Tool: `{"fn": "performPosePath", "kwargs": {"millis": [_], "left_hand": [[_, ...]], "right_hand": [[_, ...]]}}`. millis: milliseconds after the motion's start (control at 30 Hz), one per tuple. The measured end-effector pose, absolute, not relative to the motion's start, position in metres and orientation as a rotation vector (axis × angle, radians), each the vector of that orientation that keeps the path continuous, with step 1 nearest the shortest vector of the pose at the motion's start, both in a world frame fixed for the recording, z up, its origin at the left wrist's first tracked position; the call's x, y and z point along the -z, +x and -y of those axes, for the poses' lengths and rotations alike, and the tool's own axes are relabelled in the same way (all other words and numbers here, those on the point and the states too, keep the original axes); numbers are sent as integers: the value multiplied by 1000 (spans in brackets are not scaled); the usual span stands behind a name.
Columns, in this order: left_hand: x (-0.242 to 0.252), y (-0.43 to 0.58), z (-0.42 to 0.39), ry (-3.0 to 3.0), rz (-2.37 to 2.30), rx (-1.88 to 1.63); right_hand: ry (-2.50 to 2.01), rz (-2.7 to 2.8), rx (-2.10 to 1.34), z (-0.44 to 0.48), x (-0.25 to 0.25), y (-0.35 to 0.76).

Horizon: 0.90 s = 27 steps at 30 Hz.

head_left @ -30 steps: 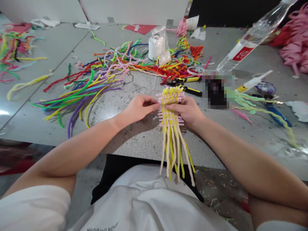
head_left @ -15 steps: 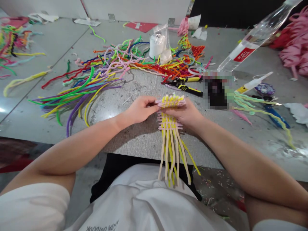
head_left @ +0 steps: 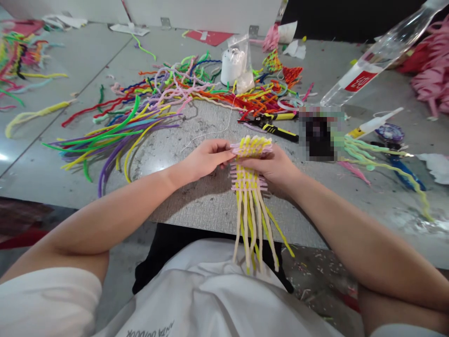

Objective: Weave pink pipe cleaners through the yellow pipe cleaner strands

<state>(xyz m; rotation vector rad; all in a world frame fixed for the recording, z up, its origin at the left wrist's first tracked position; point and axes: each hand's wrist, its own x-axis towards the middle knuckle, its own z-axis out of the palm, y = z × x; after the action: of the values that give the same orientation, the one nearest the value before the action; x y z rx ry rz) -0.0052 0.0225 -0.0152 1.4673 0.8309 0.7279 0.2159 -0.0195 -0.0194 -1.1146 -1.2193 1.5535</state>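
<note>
A woven strip of pipe cleaners point(head_left: 250, 180), yellow and cream lengthwise with pale pink pieces across, is held up in front of me. Its upper end is folded over, and several loose yellow and cream ends hang down past the table edge. My right hand point(head_left: 277, 166) is closed around its right side, the thumb lying across the front below the fold. At the left edge, the fingertips of my left hand point(head_left: 213, 157) pinch the ends of the pink cross pieces. Fingers behind the weave are hidden.
Loose coloured pipe cleaners point(head_left: 129, 126) spread over the table's left and middle. Beyond the hands lie yellow-black pliers point(head_left: 277, 131) and a white thread spool point(head_left: 231, 68). To the right are a clear bottle point(head_left: 358, 79), a glue tube point(head_left: 375, 122) and a blurred-out dark object point(head_left: 319, 135).
The whole view has shifted slightly. My left fingertips have moved a little along the woven strip's left edge; my right hand keeps its hold.
</note>
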Motion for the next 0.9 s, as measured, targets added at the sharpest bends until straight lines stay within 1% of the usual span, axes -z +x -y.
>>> {"fn": "performPosePath", "kwargs": {"millis": [100, 233, 367, 467, 600, 767, 900], "left_hand": [[18, -4, -24, 1463, -784, -762], [23, 2, -23, 1489, -638, -747], [22, 4, -21, 1506, -729, -706], [13, 0, -24, 1537, -775, -489], [1, -6, -28, 1580, -780, -254], [-4, -3, -29, 1634, -888, -218], [-5, -2, -29, 1790, -900, -191]], "right_hand": [[-1072, 1146, -1587, 20, 17, 214], [-1032, 1130, -1518, 17, 17, 209], [-1062, 1148, -1497, 12, 19, 213], [-1162, 1286, -1385, 6, 18, 223], [-1221, 1527, -1358, 0, 11, 233], [-1314, 1728, -1231, 1, 2, 236], [-1360, 1903, -1158, 2, 0, 236]]}}
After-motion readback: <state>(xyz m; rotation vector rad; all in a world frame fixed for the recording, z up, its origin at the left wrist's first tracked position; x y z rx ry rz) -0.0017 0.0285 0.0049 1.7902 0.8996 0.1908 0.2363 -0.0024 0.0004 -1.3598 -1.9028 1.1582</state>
